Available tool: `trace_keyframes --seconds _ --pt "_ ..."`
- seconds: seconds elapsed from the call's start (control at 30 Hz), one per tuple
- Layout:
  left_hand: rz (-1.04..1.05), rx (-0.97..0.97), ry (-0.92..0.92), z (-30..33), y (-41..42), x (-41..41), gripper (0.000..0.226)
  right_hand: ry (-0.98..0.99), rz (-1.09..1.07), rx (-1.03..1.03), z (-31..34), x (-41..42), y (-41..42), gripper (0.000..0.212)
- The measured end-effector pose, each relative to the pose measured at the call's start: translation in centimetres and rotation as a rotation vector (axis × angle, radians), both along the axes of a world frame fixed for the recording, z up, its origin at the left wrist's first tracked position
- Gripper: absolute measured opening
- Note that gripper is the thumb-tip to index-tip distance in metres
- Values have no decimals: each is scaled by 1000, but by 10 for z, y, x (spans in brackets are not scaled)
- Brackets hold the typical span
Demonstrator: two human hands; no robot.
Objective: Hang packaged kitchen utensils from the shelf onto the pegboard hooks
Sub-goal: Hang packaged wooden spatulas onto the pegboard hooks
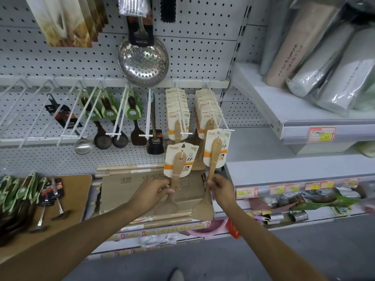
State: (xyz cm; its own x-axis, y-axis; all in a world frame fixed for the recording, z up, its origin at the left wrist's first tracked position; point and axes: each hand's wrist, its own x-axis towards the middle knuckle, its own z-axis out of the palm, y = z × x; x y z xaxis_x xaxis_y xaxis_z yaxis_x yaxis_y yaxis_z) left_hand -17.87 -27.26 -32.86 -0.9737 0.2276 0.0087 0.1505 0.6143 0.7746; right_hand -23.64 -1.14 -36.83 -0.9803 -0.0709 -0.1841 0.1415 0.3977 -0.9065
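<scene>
A white pegboard [203,49] backed the store aisle, with a row of long wire hooks jutting from its rail and a lower shelf [142,191] stacked with flat wooden boards beneath. The person held two carded wooden spatulas, one per hand. The left hand [156,189] was closed around the handle of the left spatula [178,169], whose card sat below the hooks and clear of them. The right hand [220,188] pinched the handle of the right spatula [215,157], its card raised so that the hanging hole sat just beside the tip of the rightmost hook [227,128]; whether the hole had caught the tip could not be told. Two hooks already carried thick stacks of the same carded spatulas [178,110], too tightly packed to count. The likely trouble was the hole missing the cross-tip and the card bending or tearing, since the grip was low on the handle and the card could swing. The crowded stack could also leave little room, so a card left near the tip might slide off. On the left part of the shelf, a loose pile of green-carded utensils [18,189] waited.
</scene>
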Motion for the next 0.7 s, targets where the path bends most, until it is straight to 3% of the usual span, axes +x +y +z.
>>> trace_keyframes --seconds 0.47,0.6,0.7 --pt "43 42 17 -2 5 -6 15 -17 16 -117 18 -43 -3 24" --pt "39 24 17 -1 7 -9 22 13 -16 -97 19 -48 -4 13" --pt "54 9 0 -5 9 -11 16 76 -125 0 20 -49 -4 43"
